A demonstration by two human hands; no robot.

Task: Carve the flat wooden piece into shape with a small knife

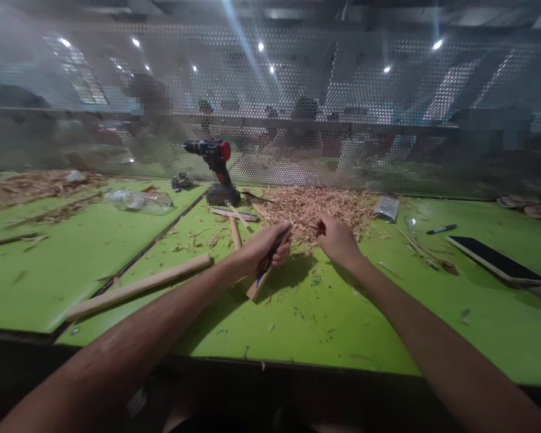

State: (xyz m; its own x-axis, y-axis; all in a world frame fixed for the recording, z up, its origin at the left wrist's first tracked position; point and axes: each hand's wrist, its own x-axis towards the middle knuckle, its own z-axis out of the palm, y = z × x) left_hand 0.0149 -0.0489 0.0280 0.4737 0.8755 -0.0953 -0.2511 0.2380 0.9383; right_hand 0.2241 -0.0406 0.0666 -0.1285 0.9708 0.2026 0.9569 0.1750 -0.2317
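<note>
Near the middle of the green table [337,325], my left hand [270,248] is wrapped round a wooden strip [254,291] with a dark blue and black surface, held at a slant. Its lower end points toward the front edge. To the right, my right hand [336,237] is closed in a pinch, with a small dark thing at its fingertips that is too small to name. The two hands are apart, just in front of a heap of wood shavings [337,207].
A cordless drill [216,162] stands behind the hands. Left lie a wooden stick [139,287] and a plastic bottle [135,200]. Right are a small packet [387,208], a pen [442,229] and a black tablet-like slab [500,260]. A perforated screen [270,144] rises behind.
</note>
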